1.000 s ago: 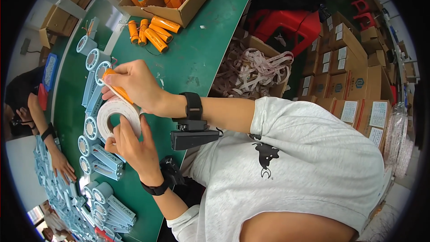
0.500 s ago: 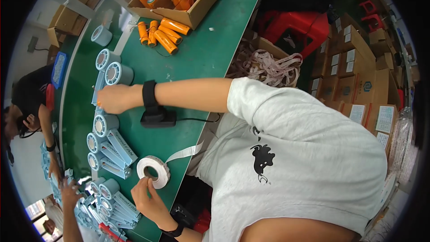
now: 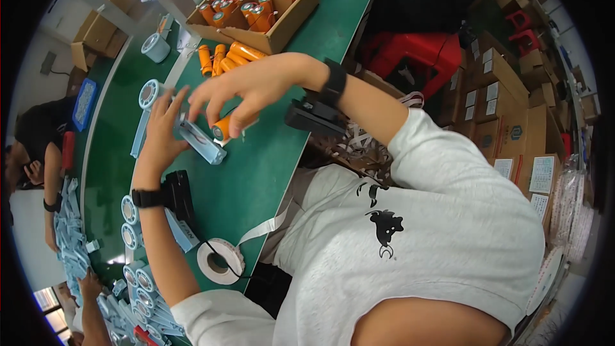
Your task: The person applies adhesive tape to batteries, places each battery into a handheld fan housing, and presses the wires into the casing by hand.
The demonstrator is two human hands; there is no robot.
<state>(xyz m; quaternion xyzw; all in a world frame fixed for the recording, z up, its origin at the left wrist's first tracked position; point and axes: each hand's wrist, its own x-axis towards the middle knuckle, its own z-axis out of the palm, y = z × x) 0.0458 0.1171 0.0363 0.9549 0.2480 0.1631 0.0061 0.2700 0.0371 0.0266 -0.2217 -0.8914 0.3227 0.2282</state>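
My left hand (image 3: 160, 134) is over the bench with its fingers spread. Its thumb lies beside the open handle of a light-blue handheld fan (image 3: 204, 144). That fan's head is hidden, so I cannot tell how firmly the hand touches it. My right hand (image 3: 259, 86) holds an orange cylindrical battery (image 3: 222, 128) by thumb and fingers, close above the handle. Another light-blue fan (image 3: 150, 94) lies behind my left hand. More loose orange batteries (image 3: 232, 57) lie beyond my right hand.
A cardboard box (image 3: 282, 32) of orange batteries stands on the green bench (image 3: 269, 173). Nearer my left forearm are a roll of white tape (image 3: 237, 259) and several blue fans (image 3: 146, 282). A co-worker's arm (image 3: 51, 173) reaches over blue parts at the left. Red stools (image 3: 419, 57) and cartons stand at the right.
My left hand has moved from the tape roll up to the fans. My right hand has drawn back toward the right and now holds a battery. A fan's open handle now shows between the hands.
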